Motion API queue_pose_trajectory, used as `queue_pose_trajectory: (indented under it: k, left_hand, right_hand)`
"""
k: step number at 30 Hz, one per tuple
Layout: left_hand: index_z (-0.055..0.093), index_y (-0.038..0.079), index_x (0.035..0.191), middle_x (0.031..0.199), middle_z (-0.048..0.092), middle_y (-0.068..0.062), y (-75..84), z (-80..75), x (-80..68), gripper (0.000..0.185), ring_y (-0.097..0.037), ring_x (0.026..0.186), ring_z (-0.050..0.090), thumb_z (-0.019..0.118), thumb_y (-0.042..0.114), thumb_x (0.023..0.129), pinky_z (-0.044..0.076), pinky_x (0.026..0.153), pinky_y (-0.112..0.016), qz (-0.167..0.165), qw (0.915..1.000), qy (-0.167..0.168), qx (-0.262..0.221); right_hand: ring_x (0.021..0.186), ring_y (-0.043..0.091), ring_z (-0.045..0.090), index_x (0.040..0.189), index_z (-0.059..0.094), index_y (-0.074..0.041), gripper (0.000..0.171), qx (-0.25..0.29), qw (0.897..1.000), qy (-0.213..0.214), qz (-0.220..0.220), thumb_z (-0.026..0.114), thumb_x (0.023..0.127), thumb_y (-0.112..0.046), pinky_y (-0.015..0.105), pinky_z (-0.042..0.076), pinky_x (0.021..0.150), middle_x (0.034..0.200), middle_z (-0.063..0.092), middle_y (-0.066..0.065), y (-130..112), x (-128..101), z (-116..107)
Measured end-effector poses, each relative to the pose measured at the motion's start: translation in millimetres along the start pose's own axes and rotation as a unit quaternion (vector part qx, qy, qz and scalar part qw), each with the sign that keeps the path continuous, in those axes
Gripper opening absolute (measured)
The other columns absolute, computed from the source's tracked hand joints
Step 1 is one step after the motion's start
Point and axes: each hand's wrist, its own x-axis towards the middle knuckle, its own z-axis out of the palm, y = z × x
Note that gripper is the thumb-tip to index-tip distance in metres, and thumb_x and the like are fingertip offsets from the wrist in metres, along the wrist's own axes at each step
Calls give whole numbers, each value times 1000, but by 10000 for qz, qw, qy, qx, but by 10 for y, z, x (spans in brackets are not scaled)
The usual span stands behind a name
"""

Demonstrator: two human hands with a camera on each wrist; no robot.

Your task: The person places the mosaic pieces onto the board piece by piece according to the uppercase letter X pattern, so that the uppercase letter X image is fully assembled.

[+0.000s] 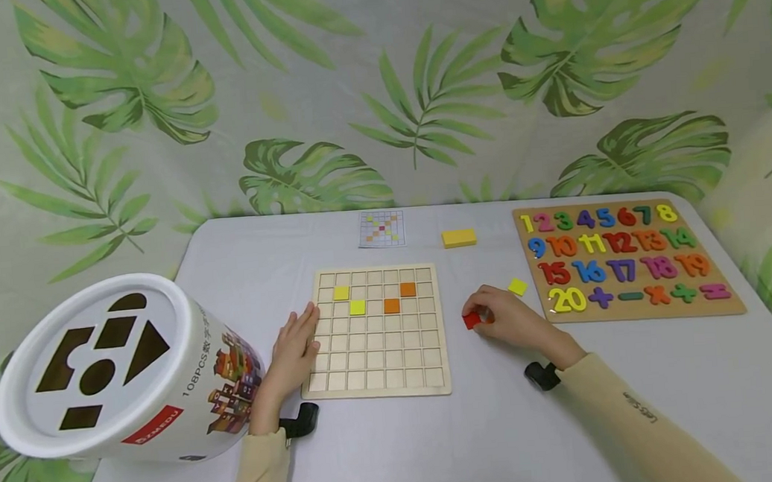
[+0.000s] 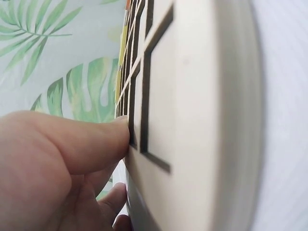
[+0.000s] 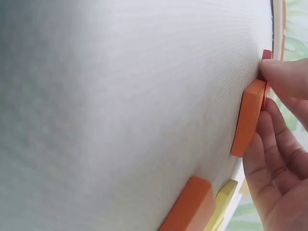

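Observation:
A square wooden grid board (image 1: 374, 361) lies on the table, with two yellow tiles (image 1: 341, 293) and two orange tiles (image 1: 391, 305) in its upper cells. My left hand (image 1: 294, 352) rests along the board's left edge, fingers extended; in the left wrist view its thumb (image 2: 96, 142) touches the board's top near the grid. Right of the board, my right hand (image 1: 509, 320) pinches a red square tile (image 1: 471, 320) between thumb and fingers, low over the table. Beside those fingers, the right wrist view shows an orange tile (image 3: 248, 118); the head view hides it behind the hand.
Another orange tile (image 3: 190, 207) and a yellow tile (image 1: 518, 287) lie near the right hand. A pattern card (image 1: 381, 229) and a yellow block (image 1: 459, 238) sit behind the board. A number puzzle board (image 1: 640, 313) lies right; a large white tub (image 1: 195, 389) stands left.

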Motion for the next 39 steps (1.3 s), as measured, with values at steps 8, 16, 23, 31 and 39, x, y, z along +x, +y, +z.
queue_pose_trajectory:
  k: [8, 16, 23, 31, 39]
  left_hand:
    - [33, -8, 144, 152, 26, -22, -11, 2, -12, 57, -48, 139, 12, 52, -6, 90, 4, 106, -66, -39, 10000, -36, -11]
    - [34, -8, 144, 152, 26, -21, -2, 6, -4, 57, -47, 139, 12, 52, -6, 90, 5, 106, -66, -80, 10000, -22, 21]
    - [35, -8, 143, 152, 27, -22, 6, 12, -7, 56, -48, 138, 13, 52, -7, 90, 6, 106, -67, -51, 10000, 45, 35]
    - [35, -8, 143, 151, 27, -22, 6, 5, -6, 56, -49, 138, 13, 52, -6, 90, 5, 107, -65, -32, 10000, 48, 64]
    - [35, -8, 143, 151, 28, -23, 1, 10, -2, 56, -49, 138, 13, 52, -7, 89, 5, 106, -66, -22, 10000, 80, 11]
  right_hand:
    - [79, 15, 52, 99, 68, -10, 20, 150, 9994, 307, -16, 74, 80, -6, 28, 48, 68, 92, 57, -2, -58, 37, 11]
    - [87, 20, 55, 103, 68, -5, 24, 443, 9966, 543, -431, 75, 80, -3, 36, 52, 74, 97, 59, 2, -245, 169, 18]
    - [87, 21, 55, 105, 69, -1, 26, 652, 9952, 394, -610, 75, 80, -4, 37, 52, 77, 98, 58, 3, -440, 323, 78]
    - [85, 20, 56, 103, 69, -2, 23, 691, 9929, 104, -958, 75, 81, -7, 30, 51, 76, 96, 58, 3, -723, 546, 230]
    - [83, 14, 52, 103, 69, -9, 19, 200, 9953, -244, -920, 72, 85, -12, 27, 47, 76, 95, 56, 0, -939, 771, 417]
